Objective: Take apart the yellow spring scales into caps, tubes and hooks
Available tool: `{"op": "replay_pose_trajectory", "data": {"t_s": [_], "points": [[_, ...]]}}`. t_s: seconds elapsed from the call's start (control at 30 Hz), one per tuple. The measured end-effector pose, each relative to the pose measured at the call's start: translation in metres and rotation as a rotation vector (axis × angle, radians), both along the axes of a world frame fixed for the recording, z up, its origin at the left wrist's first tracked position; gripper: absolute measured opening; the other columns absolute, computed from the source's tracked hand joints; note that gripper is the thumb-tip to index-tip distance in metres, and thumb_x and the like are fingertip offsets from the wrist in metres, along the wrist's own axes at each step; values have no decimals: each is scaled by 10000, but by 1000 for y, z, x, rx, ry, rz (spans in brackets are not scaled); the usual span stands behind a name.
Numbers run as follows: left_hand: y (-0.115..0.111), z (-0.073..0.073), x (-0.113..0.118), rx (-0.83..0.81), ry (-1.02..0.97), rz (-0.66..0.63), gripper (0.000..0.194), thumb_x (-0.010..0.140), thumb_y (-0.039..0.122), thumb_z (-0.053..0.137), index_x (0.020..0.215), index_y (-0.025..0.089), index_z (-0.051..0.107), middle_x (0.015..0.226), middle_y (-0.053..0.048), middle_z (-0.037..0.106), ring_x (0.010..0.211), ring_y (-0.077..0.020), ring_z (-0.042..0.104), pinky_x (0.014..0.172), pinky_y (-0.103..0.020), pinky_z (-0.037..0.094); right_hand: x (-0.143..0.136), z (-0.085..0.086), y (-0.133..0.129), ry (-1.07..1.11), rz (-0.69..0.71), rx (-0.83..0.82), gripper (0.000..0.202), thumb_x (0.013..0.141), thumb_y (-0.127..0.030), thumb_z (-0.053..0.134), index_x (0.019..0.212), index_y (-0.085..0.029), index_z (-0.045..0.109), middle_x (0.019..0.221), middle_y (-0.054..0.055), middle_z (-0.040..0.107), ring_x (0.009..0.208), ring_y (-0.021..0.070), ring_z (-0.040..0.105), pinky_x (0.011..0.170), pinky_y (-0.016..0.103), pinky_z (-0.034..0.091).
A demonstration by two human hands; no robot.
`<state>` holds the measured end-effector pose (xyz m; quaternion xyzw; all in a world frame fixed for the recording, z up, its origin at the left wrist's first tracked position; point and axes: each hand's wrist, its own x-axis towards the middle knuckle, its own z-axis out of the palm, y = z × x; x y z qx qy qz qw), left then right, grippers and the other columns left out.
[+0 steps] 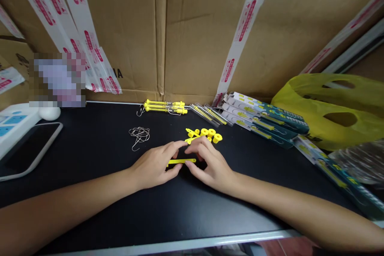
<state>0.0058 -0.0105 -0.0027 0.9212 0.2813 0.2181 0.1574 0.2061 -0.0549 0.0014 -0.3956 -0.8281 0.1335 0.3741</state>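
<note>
My left hand and my right hand face each other low over the black table, fingers curled. Between them lies a slim yellow plastic strip with a small hole at its right end. Its left end runs in between my left thumb and fingers, partly hidden. My right thumb tip is against the strip near the holed end. Just beyond my right fingers sits a small pile of yellow plastic caps and thin yellow pieces, partly covered by that hand. A tangle of metal wire hooks lies beyond my left hand.
Yellow spring scales lie at the back, beside clear tubes with springs. Printed boxes are stacked right, near a yellow plastic bag. At left are a phone and a power strip. Cardboard stands behind.
</note>
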Motion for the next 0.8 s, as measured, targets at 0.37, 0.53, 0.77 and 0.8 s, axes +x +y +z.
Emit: {"op": "replay_pose_trajectory", "data": {"t_s": [0.37,0.53,0.77,0.8], "points": [[3,-3,-2,-101,-166,24,435,854,230,491,1270,255,366,922,18,517,647,-82,521,616,-219,447,2,-9,13,-145,133,-178,103,920,-178,429,937,-197,529,881,36,604,781,139,566,699,248,439],[6,0,-5,-226,-426,95,326,860,214,470,1178,202,398,973,-27,515,813,-121,555,745,-269,468,2,-11,18,235,58,-304,120,940,-261,441,920,-191,537,810,16,542,715,118,513,661,235,417],[14,-2,-1,-441,-575,154,210,838,251,556,1019,189,471,891,-7,552,807,-126,576,696,-248,475,1,-12,19,593,22,-496,212,909,-407,496,932,-196,502,675,-30,465,512,77,390,461,199,327],[14,-2,-1,-464,-580,153,184,844,274,561,990,187,491,878,-3,557,791,-121,578,690,-243,473,1,-11,19,597,39,-511,214,907,-407,501,936,-196,499,674,-31,469,512,75,390,460,195,328]]}}
